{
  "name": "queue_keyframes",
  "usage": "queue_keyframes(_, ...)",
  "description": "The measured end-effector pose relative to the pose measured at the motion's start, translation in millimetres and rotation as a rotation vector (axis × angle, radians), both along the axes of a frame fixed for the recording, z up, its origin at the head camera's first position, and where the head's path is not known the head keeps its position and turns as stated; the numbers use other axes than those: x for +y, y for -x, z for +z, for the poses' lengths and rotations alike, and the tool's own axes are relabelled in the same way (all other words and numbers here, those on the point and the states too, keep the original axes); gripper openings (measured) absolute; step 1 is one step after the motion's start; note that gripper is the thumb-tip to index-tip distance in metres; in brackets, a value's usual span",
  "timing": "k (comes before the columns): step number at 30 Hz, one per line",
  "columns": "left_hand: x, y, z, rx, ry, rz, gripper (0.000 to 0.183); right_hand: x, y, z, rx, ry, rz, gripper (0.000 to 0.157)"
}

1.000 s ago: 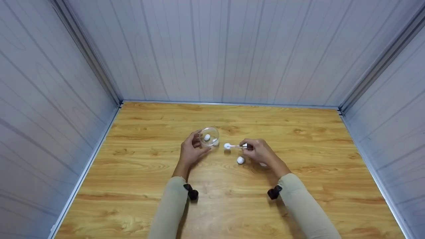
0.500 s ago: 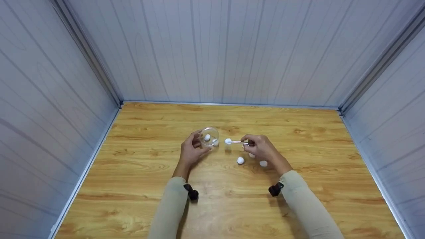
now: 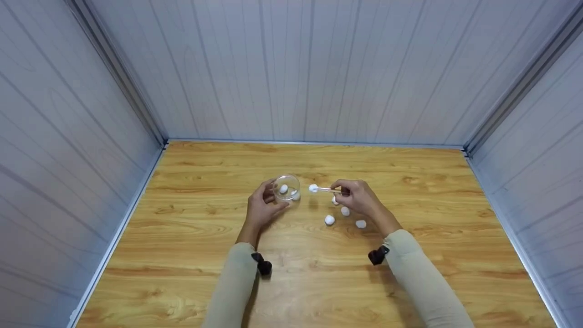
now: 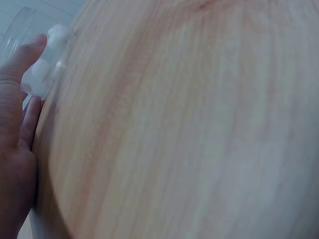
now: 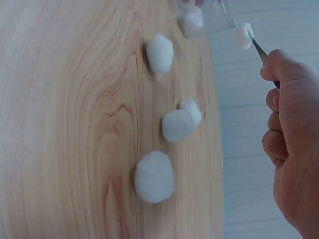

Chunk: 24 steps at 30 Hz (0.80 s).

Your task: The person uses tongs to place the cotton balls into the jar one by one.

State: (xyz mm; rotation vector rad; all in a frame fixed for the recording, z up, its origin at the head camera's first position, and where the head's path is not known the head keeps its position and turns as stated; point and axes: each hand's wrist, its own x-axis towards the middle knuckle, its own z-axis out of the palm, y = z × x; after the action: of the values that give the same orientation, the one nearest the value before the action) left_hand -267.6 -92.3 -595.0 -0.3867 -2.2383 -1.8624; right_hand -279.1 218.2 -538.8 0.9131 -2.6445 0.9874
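My left hand (image 3: 262,208) curls round a clear plastic cup (image 3: 287,199) standing on the table, thumb on the near side. Inside the cup are several cotton balls (image 4: 41,69), blurred by its wall. My right hand (image 3: 359,198) pinches metal tweezers (image 5: 259,51) between thumb and fingers. A cotton ball (image 5: 244,36) is clamped in the tweezers' tips, raised above the table just right of the cup and apart from it. Below the right hand, several loose cotton balls (image 3: 329,220) lie on the wood; in the right wrist view two of them overlap.
The wood-grain table (image 3: 205,273) is bounded by a pale panel wall (image 3: 291,73) at the back and by walls on both sides. A small black device (image 3: 264,265) is strapped at each wrist, over the sleeves.
My right hand has lifted the tweezers and the cotton ball up and away from the table. More loose cotton balls show beneath it. The left hand and cup have stayed put.
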Motion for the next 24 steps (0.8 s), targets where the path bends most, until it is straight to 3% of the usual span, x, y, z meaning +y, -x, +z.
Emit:
queue_keyframes(5,0,0.9,1.7,0.015,-0.007,0.001,0.074,0,2.2,-1.1,0.028,0.016,0.002,0.019)
queue_keyframes(13,-1,15.4,-21.0,-0.027,0.025,0.046,0.078,-7,4.6,-1.6,0.062,0.021,0.005,0.016)
queue_keyframes(21,-1,10.9,-14.1,0.025,0.031,0.027,0.075,-17,6.1,2.8,0.036,0.034,-0.019,0.018)
queue_keyframes(24,0,4.0,-3.1,0.018,0.005,0.008,0.074,-22,6.6,4.2,0.025,0.044,-0.023,0.018)
